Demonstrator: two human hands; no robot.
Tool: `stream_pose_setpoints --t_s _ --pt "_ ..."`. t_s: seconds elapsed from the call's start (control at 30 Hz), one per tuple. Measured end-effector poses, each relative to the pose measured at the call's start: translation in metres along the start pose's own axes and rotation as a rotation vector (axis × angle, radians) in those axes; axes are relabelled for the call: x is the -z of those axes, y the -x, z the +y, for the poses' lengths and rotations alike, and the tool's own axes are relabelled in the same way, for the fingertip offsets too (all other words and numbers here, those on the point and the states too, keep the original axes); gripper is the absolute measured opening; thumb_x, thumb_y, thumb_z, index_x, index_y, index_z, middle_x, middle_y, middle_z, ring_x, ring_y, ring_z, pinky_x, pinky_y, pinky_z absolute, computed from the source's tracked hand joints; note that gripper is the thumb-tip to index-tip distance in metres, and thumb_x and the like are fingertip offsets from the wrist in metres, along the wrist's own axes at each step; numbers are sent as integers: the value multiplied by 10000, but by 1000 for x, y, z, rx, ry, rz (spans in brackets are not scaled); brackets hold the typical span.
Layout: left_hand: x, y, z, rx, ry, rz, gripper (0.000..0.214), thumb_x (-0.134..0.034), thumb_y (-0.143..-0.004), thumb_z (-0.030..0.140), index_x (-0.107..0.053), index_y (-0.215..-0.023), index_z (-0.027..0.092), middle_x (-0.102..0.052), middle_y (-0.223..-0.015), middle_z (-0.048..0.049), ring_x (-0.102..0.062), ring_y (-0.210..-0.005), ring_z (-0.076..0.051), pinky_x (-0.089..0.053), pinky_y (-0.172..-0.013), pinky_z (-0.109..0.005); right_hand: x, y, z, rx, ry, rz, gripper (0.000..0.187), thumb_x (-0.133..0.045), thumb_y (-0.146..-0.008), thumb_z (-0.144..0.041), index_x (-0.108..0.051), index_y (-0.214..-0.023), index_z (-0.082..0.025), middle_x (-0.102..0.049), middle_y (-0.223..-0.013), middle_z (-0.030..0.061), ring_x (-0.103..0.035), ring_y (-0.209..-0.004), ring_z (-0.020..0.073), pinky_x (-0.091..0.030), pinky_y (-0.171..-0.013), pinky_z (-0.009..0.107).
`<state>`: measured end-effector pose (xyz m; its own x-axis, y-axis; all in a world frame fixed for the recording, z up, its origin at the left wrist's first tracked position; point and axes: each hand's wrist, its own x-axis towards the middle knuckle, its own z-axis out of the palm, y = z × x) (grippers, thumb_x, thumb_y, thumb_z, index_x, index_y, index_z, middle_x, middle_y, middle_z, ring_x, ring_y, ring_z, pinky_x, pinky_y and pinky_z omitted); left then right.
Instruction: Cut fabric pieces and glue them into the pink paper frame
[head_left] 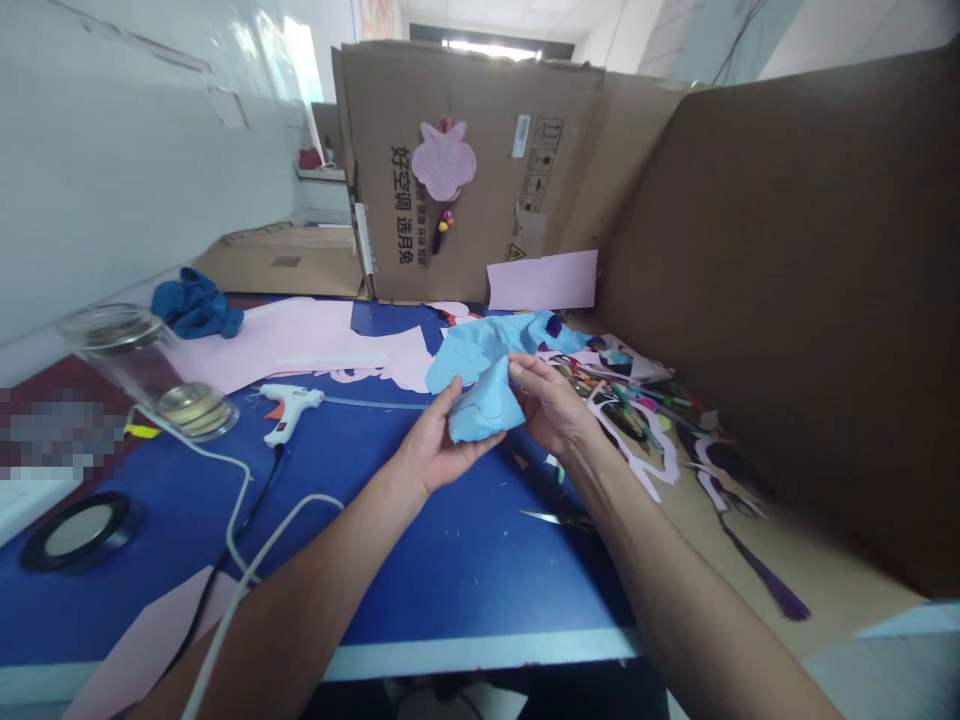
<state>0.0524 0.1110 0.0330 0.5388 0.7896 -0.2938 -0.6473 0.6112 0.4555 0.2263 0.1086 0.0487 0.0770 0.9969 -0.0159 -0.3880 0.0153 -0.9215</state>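
Over the near part of the blue worktop (450,590), the left hand (439,450) supports a crumpled piece of light-blue felt (480,375) from below, fingers loosely spread, while the right hand (551,405) pinches it between thumb and fingers. Its long axis runs from the near flap toward the far right. A loose hold could drop it onto the scissors (559,518) just right; further left, the hot glue gun's (289,410) black cord (247,515) could snag.

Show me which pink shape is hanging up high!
The rounded pink shape with two ears, on the cardboard. The other pink pieces sit lower, by the table.
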Motion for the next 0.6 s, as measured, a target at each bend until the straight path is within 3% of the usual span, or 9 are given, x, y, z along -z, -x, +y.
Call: stream_pose_setpoints --t_s 0.17,0.37,0.4,0.5,0.6 --pt "9 -7 6 -137 -32 40 308 -601 -1046 242 -715 -1302 114 -828 -1136 -121 -786 -999 -219 -623 -962 -343 6 -6 12 20 64 65 489 -1002 -556 -424 -741 -921 -230 -724 -761 -24 -646 -678 154 -539 -636 276" --pt "12 -9 13 -215 -215 -27 304 -569 -1063 234 -719 -1290 99 -820 -1166 -175 -798 -1050 -271 -645 -963 -398 3 0 5 71 252 95 369 -908 -678 -366 -764 -979 -208 -745 -814 3 -634 -688 163 -510 -606 283" --pt "13 -9 14 -220 -236 -34 299 -565 -1065 239 -719 -1284 106 -822 -1158 -172 -802 -1032 -274 -652 -948 -410 2 5 -1 106 333 103 350 -885 -712 -330 -774 -1021 -208 -771 -887 23 -662 -741 177 -520 -629 290" --pt "16 -8 17 -211 -265 -35 298 -564 -1068 274 -714 -1275 121 -823 -1144 -166 -808 -960 -276 -669 -886 -432 7 30 -24 320 846 102 333 -757 -874 -310 -771 -1197 -229 -811 -1125 81 -746 -941 252 -573 -762 365" --pt "19 -8 20 -200 -250 -42 337 -577 -1056 299 -692 -1326 135 -819 -1150 -162 -803 -905 -280 -671 -832 -448 29 74 -45 404 1305 44 239 -672 -968 -317 -797 -1170 -288 -837 -1051 67 -775 -932 290 -557 -787 397"
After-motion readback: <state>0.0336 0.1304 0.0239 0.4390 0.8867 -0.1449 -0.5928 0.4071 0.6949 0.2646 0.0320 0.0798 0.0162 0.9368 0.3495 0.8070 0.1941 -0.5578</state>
